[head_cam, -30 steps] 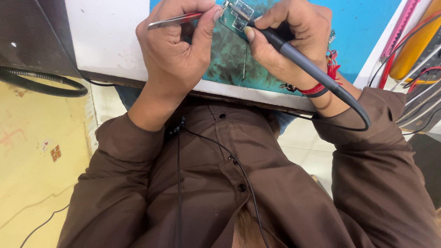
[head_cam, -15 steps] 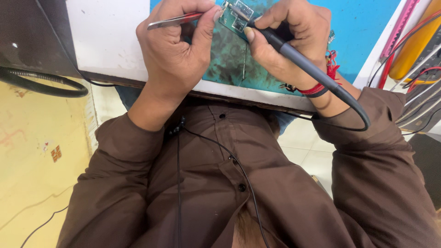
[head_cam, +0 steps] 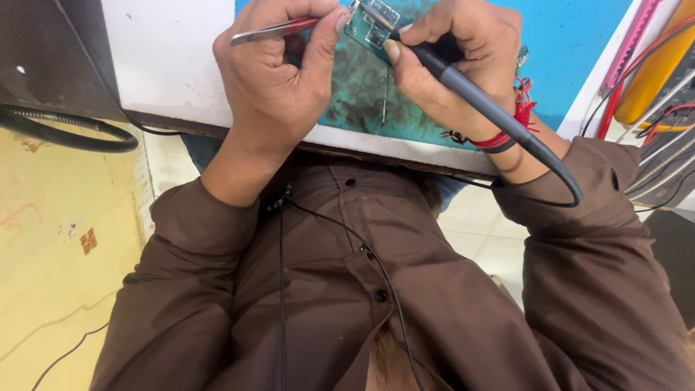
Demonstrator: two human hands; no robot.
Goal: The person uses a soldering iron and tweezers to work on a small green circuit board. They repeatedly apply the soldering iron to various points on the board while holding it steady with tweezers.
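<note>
Head view shows me both hands working at the near edge of the table (head_cam: 166, 65), on a teal mat (head_cam: 362, 94) that lies just inside that edge. My left hand (head_cam: 279, 80) has its grip closed on metal tweezers (head_cam: 271, 29), their tip reaching toward a small green circuit board (head_cam: 371, 20). My right hand (head_cam: 456, 61) has its grip closed around a grey soldering iron (head_cam: 463, 87), which touches the board; its cable (head_cam: 557, 170) loops off the near edge over my sleeve. Room is tight: the hands almost meet over the board, and cables and tools crowd the right edge. Compared with half a second ago, nothing has shifted that I can see. No containers show.
</note>
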